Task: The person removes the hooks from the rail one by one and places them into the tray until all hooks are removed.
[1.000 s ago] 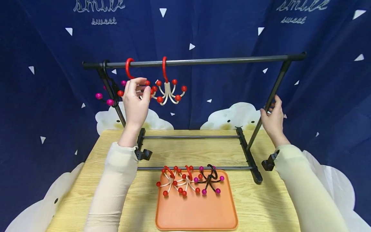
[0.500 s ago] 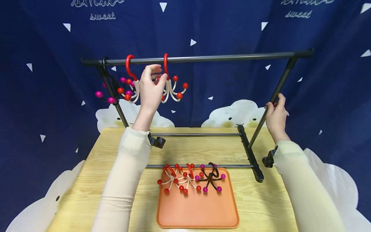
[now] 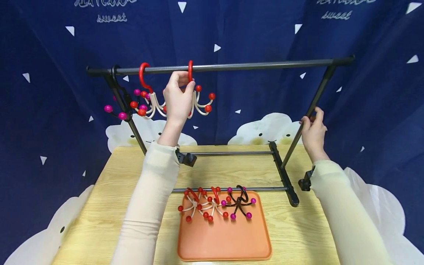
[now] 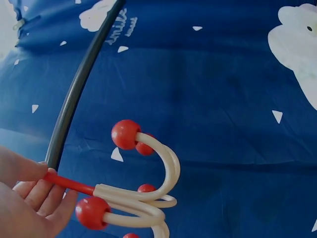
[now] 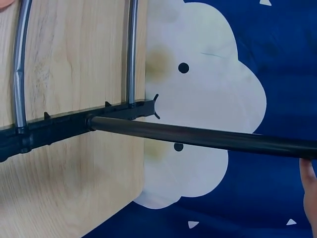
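In the head view my left hand (image 3: 179,99) pinches the red hook of a red-and-cream octopus-style hanger (image 3: 208,109), which hangs from the rack's black top rail (image 3: 258,67). The left wrist view shows thumb and fingers on that hook, with the cream arms (image 4: 158,198) and red ball tips beyond. Left of the hand hangs another red-and-cream hanger (image 3: 154,101), then a black one with magenta balls (image 3: 122,116) by the left post. My right hand (image 3: 314,136) grips the rack's right post (image 3: 293,145), thumb in front; in the right wrist view only a finger shows against the post (image 5: 183,135).
An orange tray (image 3: 225,239) lies on the wooden table (image 3: 109,195), holding two red-and-cream hangers (image 3: 194,203) and a black one with magenta balls (image 3: 239,203). The rack's base bars (image 3: 232,153) stand behind it. A dark blue curtain (image 3: 258,95) closes off the back.
My left hand has moved right from the first red-and-cream hanger to the second and now pinches its hook. The right hand keeps its hold on the post.
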### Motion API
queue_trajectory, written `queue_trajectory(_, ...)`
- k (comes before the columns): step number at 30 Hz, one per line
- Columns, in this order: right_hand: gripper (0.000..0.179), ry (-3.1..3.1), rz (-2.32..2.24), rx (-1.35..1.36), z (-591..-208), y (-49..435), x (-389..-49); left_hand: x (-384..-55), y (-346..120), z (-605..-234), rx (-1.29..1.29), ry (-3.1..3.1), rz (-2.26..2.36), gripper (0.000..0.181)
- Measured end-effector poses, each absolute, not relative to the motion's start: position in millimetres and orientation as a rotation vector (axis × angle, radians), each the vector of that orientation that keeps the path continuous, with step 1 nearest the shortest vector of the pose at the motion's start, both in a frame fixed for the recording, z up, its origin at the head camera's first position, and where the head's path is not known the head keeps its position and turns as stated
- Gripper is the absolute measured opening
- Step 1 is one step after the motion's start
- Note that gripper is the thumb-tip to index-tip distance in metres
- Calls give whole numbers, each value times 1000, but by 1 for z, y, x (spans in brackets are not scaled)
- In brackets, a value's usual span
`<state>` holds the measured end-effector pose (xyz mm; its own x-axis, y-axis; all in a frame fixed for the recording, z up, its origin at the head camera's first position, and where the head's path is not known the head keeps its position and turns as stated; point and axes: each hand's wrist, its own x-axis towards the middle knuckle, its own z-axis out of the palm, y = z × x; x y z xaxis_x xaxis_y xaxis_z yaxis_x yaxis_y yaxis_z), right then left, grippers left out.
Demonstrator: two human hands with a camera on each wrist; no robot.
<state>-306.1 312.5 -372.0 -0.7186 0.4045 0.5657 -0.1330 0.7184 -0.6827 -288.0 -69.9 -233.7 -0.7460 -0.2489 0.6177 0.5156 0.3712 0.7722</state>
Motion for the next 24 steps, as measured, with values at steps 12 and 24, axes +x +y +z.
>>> queue_trajectory(12, 36, -2175, 978, -223, -375, 312, -306, -270, -52, -222, -331, -1821, -1549, 22)
queue_trajectory(24, 36, -2174, 1027, -220, -375, 312, -306, -240, -59, -238, -465, -1878, -1585, 23)
